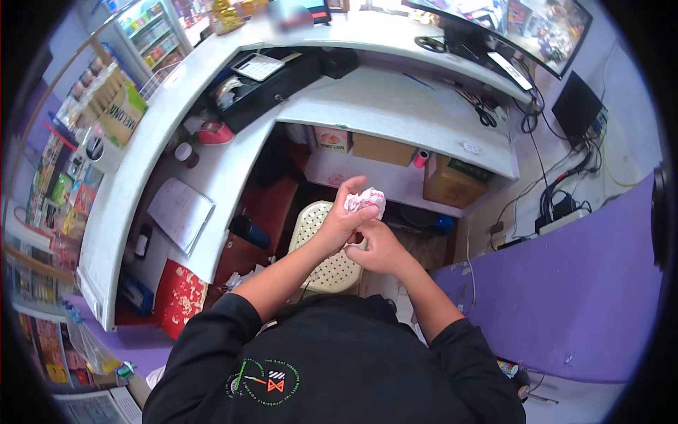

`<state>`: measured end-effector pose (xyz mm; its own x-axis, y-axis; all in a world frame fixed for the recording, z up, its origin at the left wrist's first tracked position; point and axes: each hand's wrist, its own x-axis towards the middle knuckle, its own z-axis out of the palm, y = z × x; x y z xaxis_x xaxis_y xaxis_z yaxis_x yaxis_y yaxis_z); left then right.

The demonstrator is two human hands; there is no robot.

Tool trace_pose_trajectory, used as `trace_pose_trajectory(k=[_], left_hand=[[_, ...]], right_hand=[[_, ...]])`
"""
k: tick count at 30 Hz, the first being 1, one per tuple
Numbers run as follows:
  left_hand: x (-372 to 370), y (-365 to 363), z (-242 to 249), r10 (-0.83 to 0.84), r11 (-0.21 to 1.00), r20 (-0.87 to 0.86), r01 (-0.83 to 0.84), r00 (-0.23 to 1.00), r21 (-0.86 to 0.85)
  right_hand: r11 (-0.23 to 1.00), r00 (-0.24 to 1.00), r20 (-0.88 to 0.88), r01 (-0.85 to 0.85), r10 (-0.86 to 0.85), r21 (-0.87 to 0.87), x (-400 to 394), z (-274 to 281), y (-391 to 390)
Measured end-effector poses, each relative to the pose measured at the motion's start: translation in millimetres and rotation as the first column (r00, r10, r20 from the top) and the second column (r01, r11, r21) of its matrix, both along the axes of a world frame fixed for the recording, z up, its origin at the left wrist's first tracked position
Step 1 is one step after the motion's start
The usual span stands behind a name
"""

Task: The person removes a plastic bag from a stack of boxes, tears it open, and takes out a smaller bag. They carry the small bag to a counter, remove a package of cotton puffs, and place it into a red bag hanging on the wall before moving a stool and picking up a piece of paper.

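Note:
A crumpled pink and white wad (pixel 367 202), perhaps paper or thin plastic, is held above a cream perforated stool (pixel 330 272). My left hand (pixel 344 218) is closed round it from the left, with the index finger raised behind it. Just below and to the right, my right hand (pixel 379 249) touches the left one near the wad's lower end. Its fingers are curled and partly hidden, and what they hold, if anything, cannot be made out.
A white counter (pixel 395 104) curves round the front, bearing a black cash drawer (pixel 265 95), a notebook (pixel 181 214) and scissors (pixel 486 116). Cardboard boxes (pixel 452 184) stand on the shelf below. A purple partition (pixel 551 275) borders the right side.

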<state>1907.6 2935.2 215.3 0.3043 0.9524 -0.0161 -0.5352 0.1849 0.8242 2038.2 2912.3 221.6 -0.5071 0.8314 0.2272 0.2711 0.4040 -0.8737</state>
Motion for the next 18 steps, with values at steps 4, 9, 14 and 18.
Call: trace_pose_trajectory(k=[4, 9, 14, 18], left_hand=[[-27.1, 21.2, 18.8, 0.111, 0.993, -0.129, -0.105, 0.985, 0.055], [-69.7, 54.3, 27.3, 0.505, 0.82, -0.073, -0.451, 0.86, 0.351], [-62.0, 58.5, 38.9, 0.65, 0.724, -0.244, -0.49, 0.72, 0.486], [-71.4, 43.4, 33.5, 0.799, 0.595, -0.588, -0.307, 0.126, 0.743]], right_hand=[[0.953, 0.989, 0.082, -0.141, 0.123, 0.267, -20.3, 18.4, 19.2], [0.981, 0.864, -0.503, -0.079, -0.021, -0.177, -42.3, 5.5, 53.3], [0.398, 0.551, -0.823, -0.731, -0.135, -0.554, -74.4, 44.2, 93.4], [0.132, 0.647, -0.751, -0.739, -0.135, -0.66, -93.4, 39.9, 136.7]])
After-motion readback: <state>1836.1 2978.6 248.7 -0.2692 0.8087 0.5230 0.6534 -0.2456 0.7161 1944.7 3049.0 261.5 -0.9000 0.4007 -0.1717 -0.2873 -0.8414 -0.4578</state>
